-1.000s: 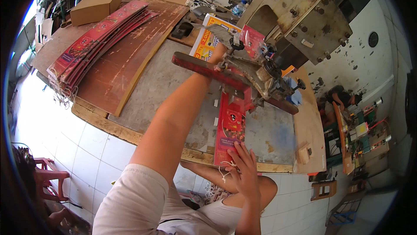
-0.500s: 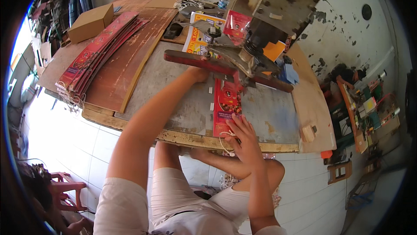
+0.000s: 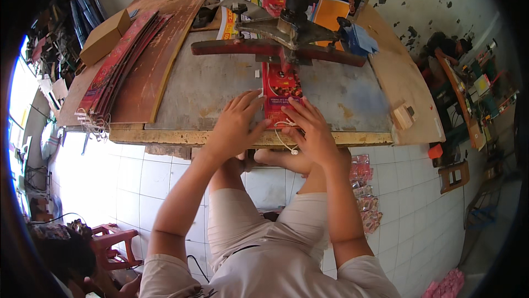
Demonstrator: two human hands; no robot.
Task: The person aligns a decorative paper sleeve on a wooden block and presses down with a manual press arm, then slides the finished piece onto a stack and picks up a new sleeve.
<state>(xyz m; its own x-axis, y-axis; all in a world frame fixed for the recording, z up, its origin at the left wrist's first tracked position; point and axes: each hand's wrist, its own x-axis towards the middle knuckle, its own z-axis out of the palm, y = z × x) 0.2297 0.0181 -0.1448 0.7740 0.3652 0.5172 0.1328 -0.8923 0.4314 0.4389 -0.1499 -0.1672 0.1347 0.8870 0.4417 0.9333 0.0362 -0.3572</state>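
Note:
A long red printed packaging strip (image 3: 282,89) lies flat on the grey worktop, its far end running under a metal press (image 3: 286,36) with a red crossbar. A white string (image 3: 285,142) hangs from its near end over the table edge. My left hand (image 3: 239,121) is at the strip's left side, fingers stretched out and apart, holding nothing. On the right side my right hand (image 3: 310,129) rests with spread fingers, fingertips on the strip's edge beside the string.
A stack of red strips (image 3: 118,66) with strings lies on a brown board at the left, near a cardboard box (image 3: 104,36). Yellow printed sheets (image 3: 231,8) stand behind the press. A small wooden block (image 3: 404,116) sits at the right. Another person (image 3: 60,254) is at the lower left.
My left hand has come back from the press's crossbar to the strip's near left side. My right hand stays at the strip's right edge. The view has shifted.

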